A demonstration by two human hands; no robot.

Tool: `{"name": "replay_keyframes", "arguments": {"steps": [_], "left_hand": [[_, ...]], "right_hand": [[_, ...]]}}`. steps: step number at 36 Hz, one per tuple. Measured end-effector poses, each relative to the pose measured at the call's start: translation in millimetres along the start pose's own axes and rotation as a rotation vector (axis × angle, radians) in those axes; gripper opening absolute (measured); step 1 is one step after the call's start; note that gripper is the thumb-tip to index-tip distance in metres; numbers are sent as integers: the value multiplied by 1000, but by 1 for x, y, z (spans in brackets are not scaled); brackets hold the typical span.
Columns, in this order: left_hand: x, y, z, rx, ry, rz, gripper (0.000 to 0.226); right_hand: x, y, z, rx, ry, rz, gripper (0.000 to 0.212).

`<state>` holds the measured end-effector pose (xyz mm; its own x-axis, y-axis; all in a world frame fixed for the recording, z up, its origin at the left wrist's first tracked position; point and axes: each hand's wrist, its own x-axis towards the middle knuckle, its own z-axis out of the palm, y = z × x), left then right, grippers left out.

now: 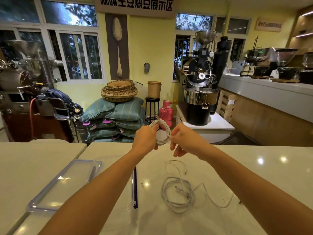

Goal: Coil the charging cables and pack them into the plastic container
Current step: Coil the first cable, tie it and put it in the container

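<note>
My left hand (145,139) grips a coiled white charging cable (163,132), held up above the far edge of the white table (254,175). My right hand (185,139) pinches the coil's right side between thumb and finger. Loose white cables (182,192) lie in a tangle on the table below my right arm. The clear plastic container (133,189), with a dark blue rim, is mostly hidden under my left forearm. Its clear lid (67,182) lies flat to the left.
A seam divides this table from a second white table (33,167) on the left. Beyond the far edge stand stacked sacks (116,116), a pink gas cylinder (166,112), a coffee roaster (199,92) and a counter (271,92) at the right.
</note>
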<state>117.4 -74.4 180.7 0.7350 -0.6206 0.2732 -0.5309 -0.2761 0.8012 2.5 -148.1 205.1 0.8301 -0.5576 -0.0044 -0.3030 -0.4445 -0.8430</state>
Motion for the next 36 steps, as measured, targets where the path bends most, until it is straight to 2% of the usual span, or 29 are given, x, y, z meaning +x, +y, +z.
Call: {"name": "replay_keyframes", "arguments": {"steps": [5, 9, 11, 14, 19, 23, 27, 32, 36], "left_hand": [[0, 0, -4, -87, -26, -26, 51], [-3, 1, -12, -282, -164, -59, 46], [-5, 0, -17, -381, -245, -46, 45], [-8, -4, -22, -447, -266, -25, 41], [-9, -6, -25, -507, -266, -25, 32], [-10, -6, -28, -632, -301, -73, 22], [-8, -9, -33, -702, -336, -88, 16], [-7, -19, -37, -762, -396, -115, 21], [-7, -25, -37, -734, -425, -111, 12]], "right_hand": [[0, 3, -10, 220, -80, -26, 9], [4, 7, -11, 336, -90, -7, 24], [6, 8, -10, 381, -107, 3, 26], [9, 8, -4, 439, -80, -40, 26], [13, 4, 18, 379, 173, -221, 31], [15, 2, 26, 279, 308, -379, 21], [18, 3, 32, 182, 302, -411, 25], [21, 0, 36, 181, 271, -395, 15], [23, -1, 42, 117, 345, -423, 7]]}}
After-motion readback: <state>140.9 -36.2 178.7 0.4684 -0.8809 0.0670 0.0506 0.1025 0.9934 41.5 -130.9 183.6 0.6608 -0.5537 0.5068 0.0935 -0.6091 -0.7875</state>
